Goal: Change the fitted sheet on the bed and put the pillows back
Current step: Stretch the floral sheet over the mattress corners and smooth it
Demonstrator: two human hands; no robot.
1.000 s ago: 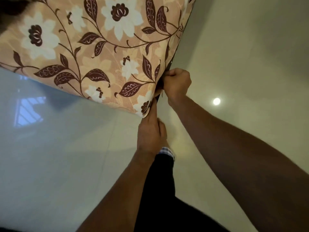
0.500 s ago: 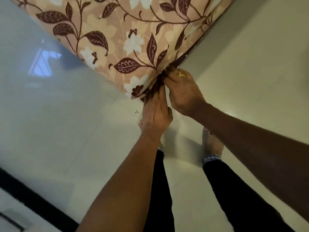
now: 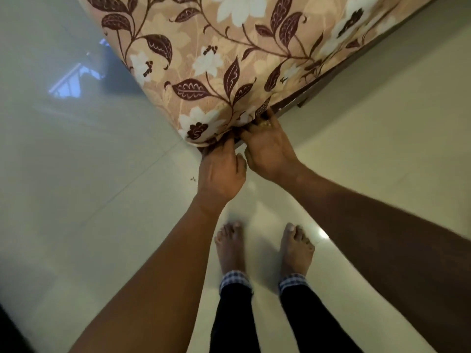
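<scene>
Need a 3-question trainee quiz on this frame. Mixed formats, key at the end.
1. True or false: the left hand and the right hand are both at the same corner of the floral sheet.
2. Multiple choice: the person's feet on the floor are A) in shoes, B) bare, C) out of view.
3. Fill in: the dark bed frame shows below the sheet's edge on the ___ hand's side.

Key: 1 true; 2 B; 3 right.
</scene>
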